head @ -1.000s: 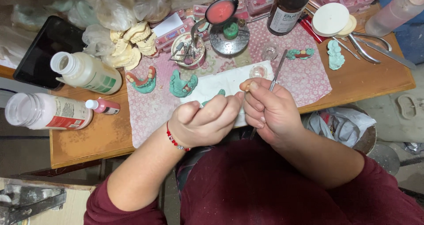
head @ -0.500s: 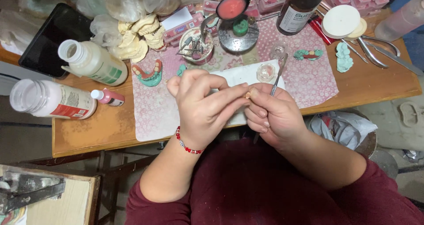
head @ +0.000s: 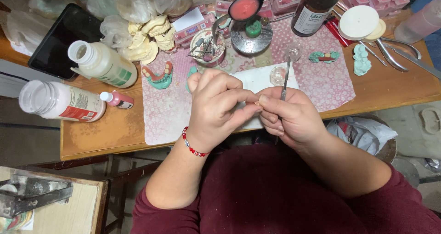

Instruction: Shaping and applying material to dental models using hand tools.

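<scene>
Head view: two hands meet fingertip to fingertip over a cluttered wooden bench.

Left hand is curled closed, its fingertips pinching something too small to make out; right hand grips a thin metal tool, which points toward 12 o'clock. Both hover above a white paper sheet on a pink patterned cloth. At 10 o'clock lie a teal-based denture model and two white bottles; at 12, a small glass dish; at 2, pliers.
</scene>
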